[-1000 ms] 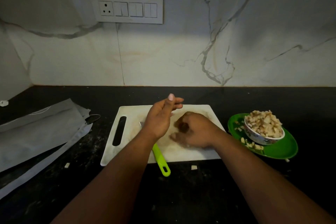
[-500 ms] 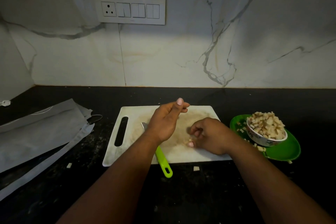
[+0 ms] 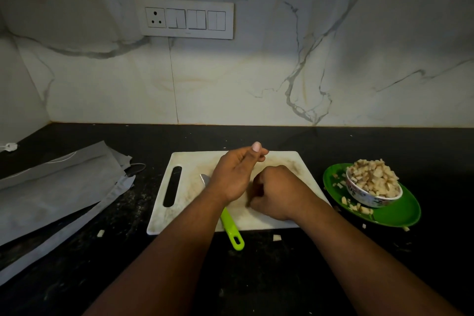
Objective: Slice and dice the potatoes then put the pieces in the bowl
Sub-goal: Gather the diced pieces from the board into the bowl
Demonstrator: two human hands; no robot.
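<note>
Diced potato pieces (image 3: 373, 179) are heaped high in a small patterned bowl (image 3: 372, 194), which stands on a green plate (image 3: 400, 215). A few loose pieces lie on the plate around the bowl's base. The plate sits on a black counter (image 3: 256, 277), just to the right of a white cutting board (image 3: 184, 202).

Taking the cutting board as the landmark: the right hand (image 3: 277, 194) rests low on the board's middle, knuckles up, fingers curled down toward the surface as if gathering or pinching the last bits. What it holds, if anything, is hidden beneath it. The left hand (image 3: 237, 174) hovers just above the board, directly left of the right hand and nearly touching it, fingers loosely bent with the thumb raised, holding nothing visible.

A knife with a bright green handle (image 3: 230, 228) lies on the board under the left wrist, its long axis running from the board's front edge diagonally up and leftward; the handle overhangs the front edge and nobody grips it. The board shows no whole potato, only staining.

The bowl lies to the right of both hands, and the right hand is the nearer one, so carrying scraps across probably falls to it. A stray piece (image 3: 276, 238) lies on the counter just in front of the board, and another (image 3: 100, 233) off its front left corner. Grey paper bags (image 3: 56, 187) lie well left of the board.
</note>
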